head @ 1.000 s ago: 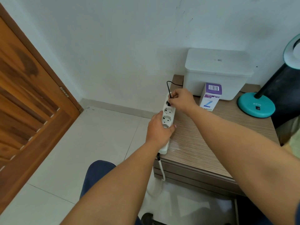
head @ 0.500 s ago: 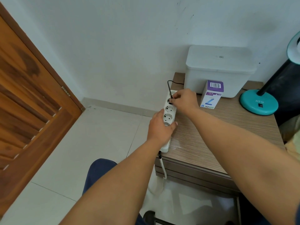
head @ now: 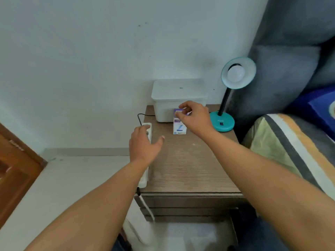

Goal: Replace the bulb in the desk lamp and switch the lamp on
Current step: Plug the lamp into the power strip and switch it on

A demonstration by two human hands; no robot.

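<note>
L hand point(head: 143, 144) open over power strip point(head: 148, 130); R hand point(head: 194, 117) loosely curled, empty, lamp point(head: 222, 123) just right of it.

The bedside table point(head: 190, 169) is the landmark; its front and middle part is bare wood, so a hand can pass there freely; along its left edge lies the power strip point(head: 145, 176), with the left hand point(head: 144, 144) over its far end; at the back the white box point(head: 178, 98) closes the way, and the bulb carton point(head: 179, 126) stands just before it; the desk lamp point(head: 224, 109) fills the back right corner; the bed point(head: 290, 142) blocks the right side.
</note>
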